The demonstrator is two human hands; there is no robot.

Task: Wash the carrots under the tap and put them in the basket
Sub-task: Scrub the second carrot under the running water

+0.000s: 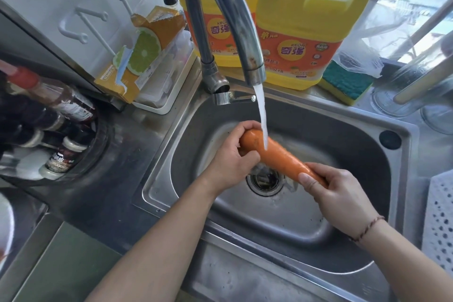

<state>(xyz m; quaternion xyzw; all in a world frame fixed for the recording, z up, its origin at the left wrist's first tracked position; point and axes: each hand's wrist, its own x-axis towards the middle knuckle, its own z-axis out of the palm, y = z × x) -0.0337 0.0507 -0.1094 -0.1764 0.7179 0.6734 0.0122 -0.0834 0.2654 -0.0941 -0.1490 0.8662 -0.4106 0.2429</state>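
while water runs, both hands grip one carrot (277, 154) over the steel sink (343, 135).
left hand (230, 162) fingers curl round its thick end, right hand (335, 193) fingers round its tip; curved tap (220, 10) above, perforated white basket (438, 218) beside.

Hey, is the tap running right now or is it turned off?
Running. A white stream of water falls from the tap spout onto the carrot, held over the sink by the left hand and right hand.

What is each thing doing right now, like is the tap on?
tap: on, water running.
carrot: under the stream, held at both ends.
left hand: grips the thick end.
right hand: grips the thin end.
sink: wet, drain open.
white basket: only its edge shows.
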